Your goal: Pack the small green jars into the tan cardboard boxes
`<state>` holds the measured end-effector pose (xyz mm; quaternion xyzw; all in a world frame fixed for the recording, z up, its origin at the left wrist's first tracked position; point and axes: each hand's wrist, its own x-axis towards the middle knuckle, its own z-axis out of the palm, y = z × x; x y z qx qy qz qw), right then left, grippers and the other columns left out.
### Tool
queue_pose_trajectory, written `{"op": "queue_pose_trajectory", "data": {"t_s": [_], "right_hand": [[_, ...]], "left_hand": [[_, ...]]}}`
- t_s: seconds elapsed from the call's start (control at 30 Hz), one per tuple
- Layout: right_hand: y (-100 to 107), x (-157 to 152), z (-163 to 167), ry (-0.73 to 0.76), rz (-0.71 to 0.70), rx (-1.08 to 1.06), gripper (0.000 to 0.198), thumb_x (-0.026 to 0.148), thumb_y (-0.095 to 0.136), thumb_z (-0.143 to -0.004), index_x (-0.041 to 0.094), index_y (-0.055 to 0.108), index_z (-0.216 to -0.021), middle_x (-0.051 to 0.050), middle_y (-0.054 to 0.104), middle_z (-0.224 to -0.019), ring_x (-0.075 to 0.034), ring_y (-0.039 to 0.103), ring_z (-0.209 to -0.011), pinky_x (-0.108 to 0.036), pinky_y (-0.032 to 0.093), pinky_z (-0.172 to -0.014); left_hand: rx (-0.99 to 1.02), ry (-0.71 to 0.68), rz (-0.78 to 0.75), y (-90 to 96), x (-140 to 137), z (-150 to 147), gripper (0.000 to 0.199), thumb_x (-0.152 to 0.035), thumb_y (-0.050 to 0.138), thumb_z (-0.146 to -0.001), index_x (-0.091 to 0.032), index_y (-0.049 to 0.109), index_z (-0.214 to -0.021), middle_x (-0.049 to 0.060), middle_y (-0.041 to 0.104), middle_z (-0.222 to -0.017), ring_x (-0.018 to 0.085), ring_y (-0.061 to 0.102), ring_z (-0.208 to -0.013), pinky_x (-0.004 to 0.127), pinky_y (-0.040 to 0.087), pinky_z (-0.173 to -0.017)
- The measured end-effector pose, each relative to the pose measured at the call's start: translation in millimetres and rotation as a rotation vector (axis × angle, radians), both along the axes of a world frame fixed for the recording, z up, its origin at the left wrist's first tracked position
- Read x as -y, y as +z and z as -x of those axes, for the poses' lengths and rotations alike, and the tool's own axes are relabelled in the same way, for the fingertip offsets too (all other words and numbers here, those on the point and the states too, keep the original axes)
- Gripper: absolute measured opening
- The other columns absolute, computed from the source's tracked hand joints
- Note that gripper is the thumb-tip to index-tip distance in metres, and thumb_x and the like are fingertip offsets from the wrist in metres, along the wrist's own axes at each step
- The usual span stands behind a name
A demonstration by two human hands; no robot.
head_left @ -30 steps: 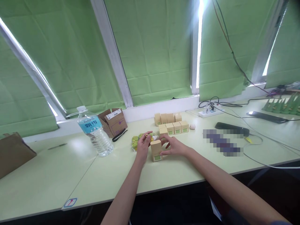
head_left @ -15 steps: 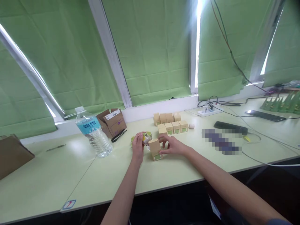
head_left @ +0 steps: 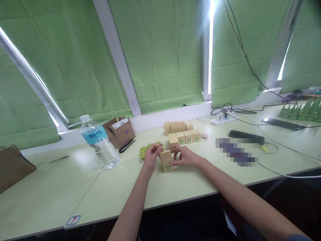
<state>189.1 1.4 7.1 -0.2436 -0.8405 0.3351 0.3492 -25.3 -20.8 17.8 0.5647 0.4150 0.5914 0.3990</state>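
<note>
A small tan cardboard box with a green window near its bottom stands tilted slightly on the table. My right hand grips its right side, fingers bent around it. At the box's top left, my left hand is closed on a small clear-wrapped item with a yellow loop. That item is close against the far side of the box top, and its kind is hard to make out. Behind and left of my left hand lie several green packaged pieces, partly covered by the fingers.
Two rows of similar small boxes stand behind my right hand, with a small pink item beside them. A large water bottle and an open carton stand left. A power strip, cables and black devices lie right.
My left hand has moved right and closer to the box top with the wrapped item, uncovering more of the green pieces. My right hand and the box stay nearly in place.
</note>
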Motion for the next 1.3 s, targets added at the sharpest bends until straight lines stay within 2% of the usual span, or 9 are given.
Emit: {"op": "queue_pose_trajectory", "data": {"t_s": [0.17,0.33,0.47,0.7,0.93,1.0,1.1,1.2,1.3], "right_hand": [[1.0,2.1,0.4,-0.011,0.005,-0.005,0.059,0.045,0.081,-0.07,0.026,0.046,-0.114,-0.005,0.068,-0.108,-0.017,0.067,-0.077,-0.027,0.053,-0.061],[2.1,2.7,-0.4,-0.018,0.019,-0.005,0.06,0.046,0.081,-0.07,0.026,0.044,-0.113,-0.005,0.066,-0.109,-0.017,0.068,-0.078,-0.028,0.053,-0.061],[2.8,2.0,-0.7,-0.021,0.032,0.005,0.061,0.044,0.081,-0.07,0.027,0.043,-0.114,-0.005,0.068,-0.109,-0.017,0.068,-0.077,-0.027,0.053,-0.061],[4.9,3.7,-1.4,-0.002,0.045,-0.015,0.061,0.041,0.08,-0.071,0.027,0.042,-0.118,-0.005,0.068,-0.116,-0.016,0.068,-0.076,-0.028,0.053,-0.062],[4.3,2.8,-1.7,-0.029,0.025,0.021,0.06,0.042,0.076,-0.075,0.026,0.048,-0.126,-0.007,0.067,-0.119,-0.017,0.067,-0.08,-0.028,0.052,-0.063],[4.1,2.4,-2.2,-0.047,-0.006,0.036,0.053,0.041,0.073,-0.078,0.025,0.053,-0.125,-0.007,0.067,-0.118,-0.017,0.066,-0.081,-0.027,0.051,-0.063],[5.3,3.0,-3.1,-0.039,-0.037,0.055,0.039,0.038,0.067,-0.083,0.025,0.06,-0.12,-0.006,0.067,-0.116,-0.016,0.064,-0.08,-0.026,0.05,-0.062],[7.3,4.0,-3.7,-0.014,-0.021,0.058,0.039,0.042,0.065,-0.085,0.024,0.062,-0.12,-0.006,0.068,-0.113,-0.017,0.063,-0.08,-0.026,0.049,-0.061],[7.7,3.9,-2.8,-0.03,0.004,0.044,0.038,0.048,0.056,-0.091,0.022,0.064,-0.117,-0.006,0.068,-0.109,-0.018,0.062,-0.083,-0.027,0.048,-0.063]], "left_hand": [[-0.062,-0.067,0.068,1.4,2.4,-2.7,0.034,-0.046,0.076,-0.072,-0.017,0.075,-0.09,0.008,0.072,-0.099,0.018,0.062,-0.087,0.026,0.047,-0.072],[-0.136,-0.068,0.027,5.6,8.4,-4.2,0.03,-0.043,0.073,-0.076,-0.018,0.078,-0.092,0.01,0.072,-0.103,0.022,0.064,-0.093,0.03,0.05,-0.078],[-0.206,-0.093,-0.023,7.4,11.6,-2.6,0.024,-0.039,0.072,-0.075,-0.017,0.079,-0.081,0.011,0.071,-0.107,0.024,0.063,-0.101,0.033,0.049,-0.087],[-0.211,-0.103,0.027,4.3,7.3,-1.5,0.025,-0.039,0.072,-0.074,-0.017,0.079,-0.082,0.011,0.072,-0.108,0.025,0.062,-0.104,0.034,0.047,-0.092],[-0.075,-0.104,0.107,-3.8,-0.4,1.2,0.036,-0.049,0.064,-0.08,-0.017,0.073,-0.095,0.008,0.072,-0.102,0.021,0.063,-0.092,0.03,0.048,-0.081],[-0.022,-0.127,0.113,-4.7,-0.6,0.7,0.035,-0.046,0.065,-0.079,-0.018,0.069,-0.1,0.008,0.071,-0.104,0.019,0.064,-0.092,0.028,0.048,-0.079],[-0.043,-0.121,0.118,-6.9,0.1,-1.4,0.041,-0.041,0.075,-0.072,-0.019,0.063,-0.105,0.007,0.069,-0.1,0.019,0.064,-0.092,0.028,0.049,-0.08],[-0.102,-0.115,0.133,-11.1,-0.3,-3.2,0.048,-0.04,0.08,-0.068,-0.019,0.059,-0.107,0.005,0.067,-0.094,0.018,0.063,-0.088,0.028,0.049,-0.079],[-0.106,-0.104,0.11,-13.3,-1.9,-3.0,0.044,-0.041,0.081,-0.068,-0.019,0.059,-0.1,0.004,0.065,-0.092,0.016,0.062,-0.086,0.027,0.048,-0.078]]}}
